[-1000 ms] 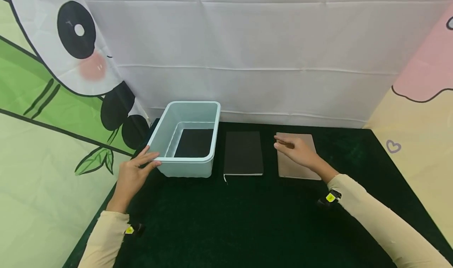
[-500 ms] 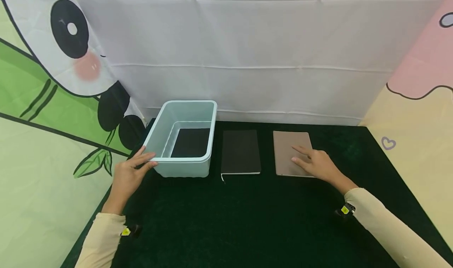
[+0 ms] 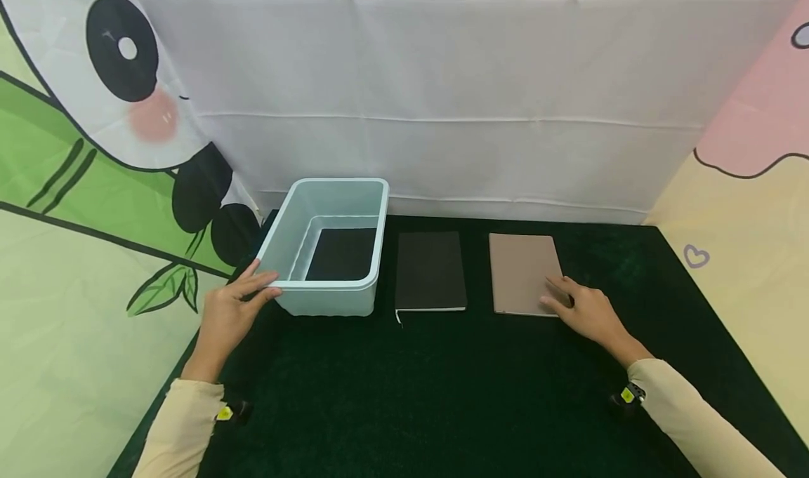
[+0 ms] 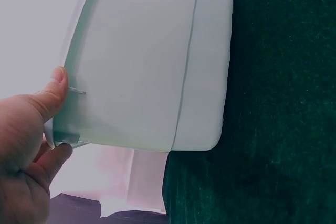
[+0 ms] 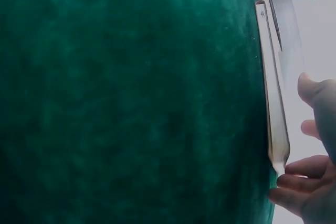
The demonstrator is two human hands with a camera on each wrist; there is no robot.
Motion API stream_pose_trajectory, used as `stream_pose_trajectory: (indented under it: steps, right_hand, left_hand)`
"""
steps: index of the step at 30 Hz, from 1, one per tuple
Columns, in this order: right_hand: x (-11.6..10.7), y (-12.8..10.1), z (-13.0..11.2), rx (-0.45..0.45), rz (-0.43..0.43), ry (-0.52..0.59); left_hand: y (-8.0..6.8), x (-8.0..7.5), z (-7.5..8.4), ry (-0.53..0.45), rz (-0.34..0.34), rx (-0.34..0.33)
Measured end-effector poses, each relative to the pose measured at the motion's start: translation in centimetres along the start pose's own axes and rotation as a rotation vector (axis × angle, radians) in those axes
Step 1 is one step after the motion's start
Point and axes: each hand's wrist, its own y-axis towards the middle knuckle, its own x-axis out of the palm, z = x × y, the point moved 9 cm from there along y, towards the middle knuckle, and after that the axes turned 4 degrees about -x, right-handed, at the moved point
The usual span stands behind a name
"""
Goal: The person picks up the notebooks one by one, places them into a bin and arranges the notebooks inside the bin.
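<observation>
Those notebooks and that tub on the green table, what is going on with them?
A person sits at a dark green table with both hands out. The left hand grips the near corner of a pale blue plastic tub, thumb on the rim. The right hand rests at the near right corner of a tan notebook, fingers at its edge. A black notebook lies flat between the tub and the tan one, untouched. Something flat and dark shows at the tub's bottom; what it is I cannot tell.

On the desk (image 3: 442,394), the tub (image 3: 329,250) stands left of one notebook (image 3: 430,271); another notebook (image 3: 523,274) lies right of it, apart.
</observation>
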Motion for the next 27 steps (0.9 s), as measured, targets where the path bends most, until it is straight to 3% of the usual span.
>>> stream_pose_trajectory:
  steps: [12,27]
  right_hand:
    - [0.8,-0.5,0.6,0.013,-0.016,0.012]
    - [1.4,-0.4,0.9,0.21,-0.024,0.142]
  left_hand:
    - [0.0,0.3,-0.5,0.006,-0.024,-0.066]
    - [0.0,0.2,-0.4,-0.012,-0.012,-0.05]
